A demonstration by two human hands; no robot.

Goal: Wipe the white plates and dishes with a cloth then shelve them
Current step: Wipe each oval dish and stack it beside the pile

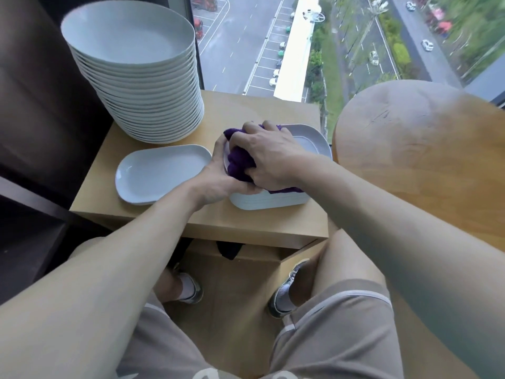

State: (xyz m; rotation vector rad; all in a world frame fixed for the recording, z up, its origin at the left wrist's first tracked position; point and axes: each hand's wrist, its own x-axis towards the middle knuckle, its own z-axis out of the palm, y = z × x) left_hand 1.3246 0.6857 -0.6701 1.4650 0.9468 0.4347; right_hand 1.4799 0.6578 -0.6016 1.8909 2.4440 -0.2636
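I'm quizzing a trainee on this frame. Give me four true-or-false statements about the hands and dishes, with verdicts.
1. The right hand holds a purple cloth against a rectangular dish. True.
2. The round plates are stacked on the floor. False: they stand on the small table.
3. The left hand grips that rectangular dish's edge. True.
4. The lone dish lies upside down. False: it lies face up.

Small light-wood table (191, 222) carries: tall stack of round white plates (136, 77) back left, oblong white dishes (161, 173) front left, thicker oblong dish stack (270, 201) right.
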